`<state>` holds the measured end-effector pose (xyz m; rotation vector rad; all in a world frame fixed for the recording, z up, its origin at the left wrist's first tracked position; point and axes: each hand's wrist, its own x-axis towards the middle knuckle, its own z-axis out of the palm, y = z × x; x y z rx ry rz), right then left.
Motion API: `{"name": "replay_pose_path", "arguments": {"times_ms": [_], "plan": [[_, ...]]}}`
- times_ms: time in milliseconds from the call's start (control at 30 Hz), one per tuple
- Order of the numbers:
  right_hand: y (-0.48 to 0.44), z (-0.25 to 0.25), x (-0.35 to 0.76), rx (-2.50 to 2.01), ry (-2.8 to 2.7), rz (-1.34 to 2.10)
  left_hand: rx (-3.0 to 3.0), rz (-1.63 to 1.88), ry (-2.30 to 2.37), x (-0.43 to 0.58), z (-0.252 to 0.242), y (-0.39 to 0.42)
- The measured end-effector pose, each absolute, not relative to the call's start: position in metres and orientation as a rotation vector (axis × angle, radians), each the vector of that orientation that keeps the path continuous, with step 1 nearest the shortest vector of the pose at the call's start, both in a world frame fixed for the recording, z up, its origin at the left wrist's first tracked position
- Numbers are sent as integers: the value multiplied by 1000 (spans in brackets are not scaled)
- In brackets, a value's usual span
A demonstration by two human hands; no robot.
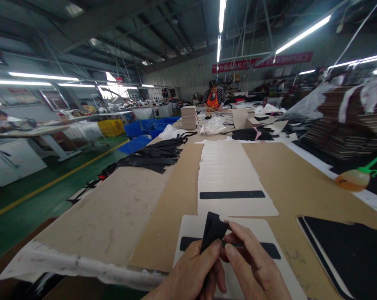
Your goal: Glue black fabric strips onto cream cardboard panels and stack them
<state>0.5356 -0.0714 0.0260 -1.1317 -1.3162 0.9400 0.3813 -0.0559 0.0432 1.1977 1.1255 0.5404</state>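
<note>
My left hand (197, 266) is closed around a small bundle of folded black strips (214, 228), its thumb pressed flat on them. From the right, my right hand (254, 262) meets the bundle with curled fingers, the index fingertip at the bundle's upper corner. Exactly what its thumb pinches is partly hidden. Beneath both hands lies a pale rectangular board (257, 227) with one black strip (270, 250) across it. Just beyond, a row of overlapping pale boards (226, 166) runs away from me; the nearest carries a black strip (232, 194).
Black sheets (348, 254) lie at the right. A bottle of amber liquid with a green spout (354, 180) stands farther back, near tall stacked panels (348, 121). Long black strips (154, 154) are heaped at the left table edge. A person in an orange apron (212, 100) works at the far end.
</note>
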Motion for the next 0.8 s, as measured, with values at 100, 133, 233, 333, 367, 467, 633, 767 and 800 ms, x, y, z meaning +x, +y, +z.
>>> {"name": "replay_pose_path", "arguments": {"times_ms": [100, 133, 233, 333, 367, 467, 633, 767, 800], "plan": [[-73, 28, 533, -1071, -1138, 969, 1115, 604, 1073, 382, 40, -56], [-72, 29, 534, -1066, -1057, 1047, 1096, 605, 1058, 381, 39, -57], [-63, 30, 541, -1040, -779, 1272, 1097, 595, 1035, 375, 37, -60], [-55, 32, 544, -967, -552, 1327, 1106, 577, 1040, 370, 35, -60], [-53, 33, 544, -947, -523, 1351, 1087, 582, 1029, 369, 35, -60], [-54, 33, 538, -918, -566, 1477, 998, 645, 975, 372, 38, -57], [-56, 27, 533, -907, -747, 1563, 957, 680, 969, 376, 44, -54], [-54, 27, 534, -939, -771, 1548, 971, 693, 981, 376, 43, -53], [-54, 28, 533, -947, -766, 1541, 984, 697, 993, 376, 43, -53]]}}
